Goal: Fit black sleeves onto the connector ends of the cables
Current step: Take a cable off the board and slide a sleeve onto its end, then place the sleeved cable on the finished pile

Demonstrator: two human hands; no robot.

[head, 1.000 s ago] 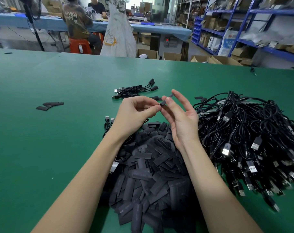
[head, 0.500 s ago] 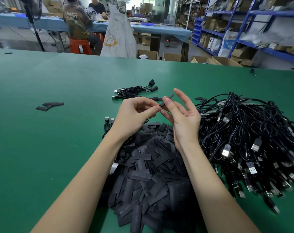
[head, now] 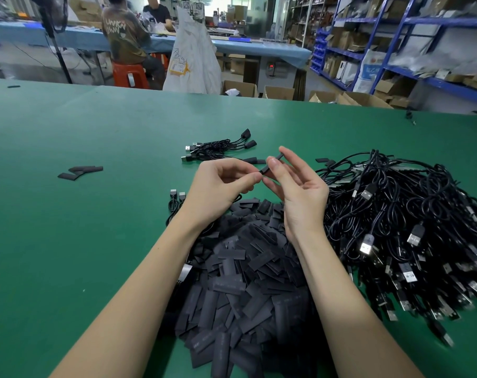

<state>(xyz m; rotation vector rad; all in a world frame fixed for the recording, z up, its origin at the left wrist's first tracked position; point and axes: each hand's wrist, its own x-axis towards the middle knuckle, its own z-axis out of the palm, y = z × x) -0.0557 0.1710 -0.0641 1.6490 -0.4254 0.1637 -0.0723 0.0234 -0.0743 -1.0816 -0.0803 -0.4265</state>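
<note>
Two bare hands are raised over a green table point(head: 68, 255), whose surface is smooth and matt. One black sleeve point(head: 271, 164) is pinched between the thumb and forefinger of the right hand point(head: 300, 195); the other fingers of this hand are spread open. The sleeve is a short flat tube, dark and dull, tilted with its far end higher. The left hand point(head: 218, 189) is closed around a thin black cable, and its fingertips meet the lower end of the sleeve. Whether the connector is already inside the sleeve cannot be told, because the fingers hide it.

Below the wrists a large heap of sleeves point(head: 245, 282) is spread, too many to be counted; they are flat rectangular pieces, slightly shiny, with faint print on some. On the right a tangled pile of cables point(head: 409, 227) is seen, with many silver metal plugs at the near side. Further away a small bundle of finished cables point(head: 218, 148) is laid, three sleeved ends being visible. On the left, about three loose sleeves point(head: 80, 171) are laid together. Two grey plugs point(head: 177, 192) are placed just beside the left wrist.
</note>
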